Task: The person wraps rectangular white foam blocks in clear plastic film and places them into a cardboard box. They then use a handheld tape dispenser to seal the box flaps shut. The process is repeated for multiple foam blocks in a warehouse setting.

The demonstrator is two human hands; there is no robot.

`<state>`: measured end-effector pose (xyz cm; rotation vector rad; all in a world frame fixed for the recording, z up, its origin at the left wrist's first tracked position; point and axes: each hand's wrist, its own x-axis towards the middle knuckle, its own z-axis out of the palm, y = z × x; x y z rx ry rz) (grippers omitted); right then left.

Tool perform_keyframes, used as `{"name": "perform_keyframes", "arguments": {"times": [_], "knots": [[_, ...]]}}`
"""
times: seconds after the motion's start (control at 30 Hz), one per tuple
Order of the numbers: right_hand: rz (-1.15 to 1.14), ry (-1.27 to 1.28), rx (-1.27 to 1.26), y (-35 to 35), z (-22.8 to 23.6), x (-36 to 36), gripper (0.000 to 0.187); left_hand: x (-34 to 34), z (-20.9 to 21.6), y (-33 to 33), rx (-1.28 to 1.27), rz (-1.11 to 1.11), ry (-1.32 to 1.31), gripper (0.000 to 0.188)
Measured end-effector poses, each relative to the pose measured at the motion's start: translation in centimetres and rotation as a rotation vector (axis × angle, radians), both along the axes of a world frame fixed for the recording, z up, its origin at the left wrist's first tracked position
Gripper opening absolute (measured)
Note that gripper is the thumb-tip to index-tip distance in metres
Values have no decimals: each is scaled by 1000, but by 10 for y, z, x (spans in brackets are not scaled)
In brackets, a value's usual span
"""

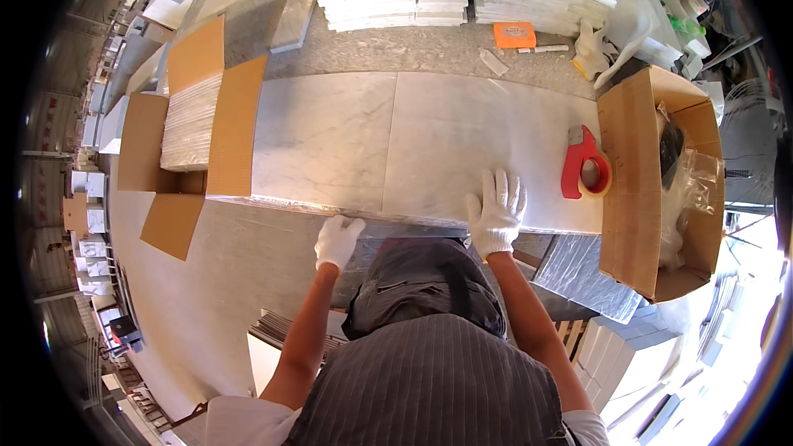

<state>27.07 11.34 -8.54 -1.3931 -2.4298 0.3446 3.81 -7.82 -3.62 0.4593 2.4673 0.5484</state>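
Note:
Both my hands wear white knitted gloves. My right hand lies flat near the front edge of a pale grey-veined marble slab, its fingers spread. At the front edge of the adjoining marble slab, my left hand is closed with its fingers curled. What those fingers hold, if anything, is hidden. Shiny clear film runs along the slabs' front edge. A red tape dispenser with a roll of tape lies on the right part of the surface, to the right of my right hand.
An open cardboard box on the left holds a stack of wrapped tiles. Another cardboard box on the right contains plastic bags. Stacked marble tiles, an orange box and a glove sit at the back.

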Motion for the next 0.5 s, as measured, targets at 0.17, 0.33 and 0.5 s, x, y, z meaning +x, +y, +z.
{"name": "perform_keyframes", "arguments": {"times": [0.17,0.33,0.5], "knots": [[0,40,-4,1,0,0,56,13,2,32,454,-690,824,46],[-34,36,62,6,0,-9,54,9,-9,61,506,-1096,604,52],[-42,-123,111,33,8,-22,50,-23,-15,67,554,-1248,505,39]]}}
